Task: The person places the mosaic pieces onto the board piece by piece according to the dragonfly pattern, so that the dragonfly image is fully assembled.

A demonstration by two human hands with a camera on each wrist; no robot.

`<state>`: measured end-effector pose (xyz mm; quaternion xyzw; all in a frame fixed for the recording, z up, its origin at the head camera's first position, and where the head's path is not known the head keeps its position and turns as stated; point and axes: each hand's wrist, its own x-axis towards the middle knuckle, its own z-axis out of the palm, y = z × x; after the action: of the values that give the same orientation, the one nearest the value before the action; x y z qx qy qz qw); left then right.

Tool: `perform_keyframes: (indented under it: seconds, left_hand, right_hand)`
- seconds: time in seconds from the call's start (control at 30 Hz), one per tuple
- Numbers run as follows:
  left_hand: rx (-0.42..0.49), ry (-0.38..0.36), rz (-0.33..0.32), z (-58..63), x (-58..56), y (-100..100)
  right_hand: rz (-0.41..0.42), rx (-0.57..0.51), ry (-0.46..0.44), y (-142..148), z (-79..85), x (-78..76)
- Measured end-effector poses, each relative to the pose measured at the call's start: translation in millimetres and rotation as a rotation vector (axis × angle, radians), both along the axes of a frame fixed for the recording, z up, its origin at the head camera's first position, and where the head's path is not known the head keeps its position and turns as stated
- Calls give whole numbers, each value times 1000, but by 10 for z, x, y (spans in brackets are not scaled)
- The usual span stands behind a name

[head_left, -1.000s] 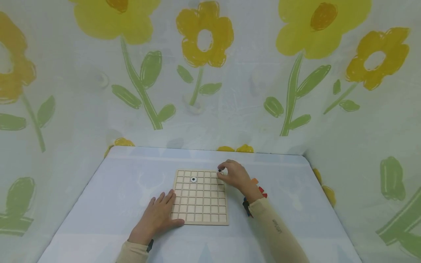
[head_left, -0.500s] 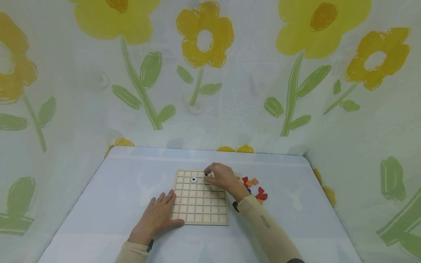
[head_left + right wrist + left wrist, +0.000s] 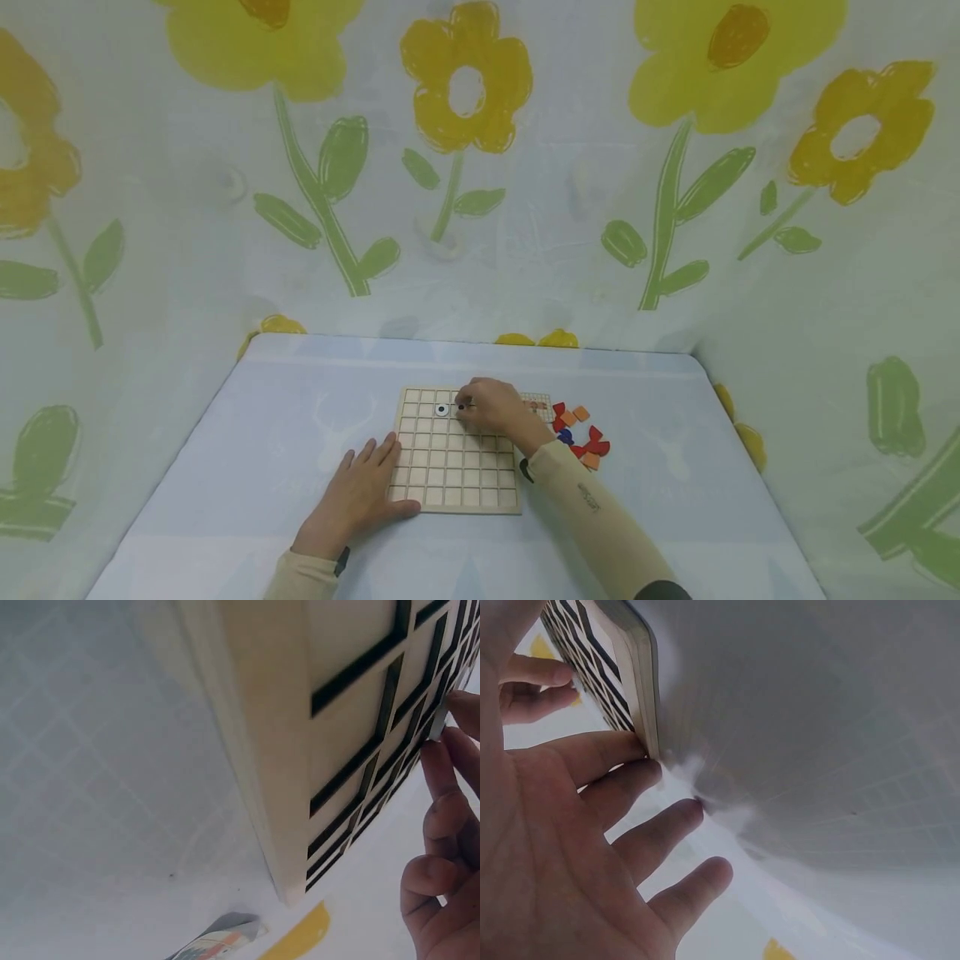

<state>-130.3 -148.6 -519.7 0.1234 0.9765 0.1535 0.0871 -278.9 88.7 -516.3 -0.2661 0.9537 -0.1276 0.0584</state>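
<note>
A wooden grid board (image 3: 453,467) with rows of square cells lies on the table. One round white piece with a black dot (image 3: 442,410), like an eye, sits in a cell of its second row from the far edge. My right hand (image 3: 495,407) pinches a second such eye piece (image 3: 461,407) between thumb and fingers, low over the same row. In the right wrist view the thin pale edge of that piece (image 3: 439,720) shows at the fingertips, right at the grid. My left hand (image 3: 358,498) rests at the board's near left edge, fingers spread and thumb along the front.
Right of the board lie several red pieces (image 3: 595,434), orange squares (image 3: 581,413) and a dark blue piece (image 3: 565,437). A small printed grid card (image 3: 543,408) lies by the board's far right corner, partly behind the right hand. A flower-printed curtain (image 3: 525,217) rises behind the table.
My right hand has moved left over the board with the eye piece, from the far right corner to near the first eye. The left hand stays in place.
</note>
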Motion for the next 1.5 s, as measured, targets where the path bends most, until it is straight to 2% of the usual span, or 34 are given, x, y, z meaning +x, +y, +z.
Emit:
perform_keyframes:
  seconds: [0.17, 0.4, 0.73, 1.03, 1.5]
  left_hand:
    - [-3, 0, -2, 4, -8, 8]
    - [-18, 6, -4, -21, -25, 10]
    - [-14, -18, 7, -19, -24, 17]
    - [-21, -17, 10, -19, -19, 20]
    - [-24, -19, 12, -33, -25, 13]
  right_hand:
    - [0, 35, -5, -27, 10, 13]
    - [-34, 31, -39, -72, 61, 36]
    - [-41, 59, -43, -123, 42, 48]
    - [-22, 29, -36, -96, 9, 59]
    - [-56, -8, -63, -53, 27, 184]
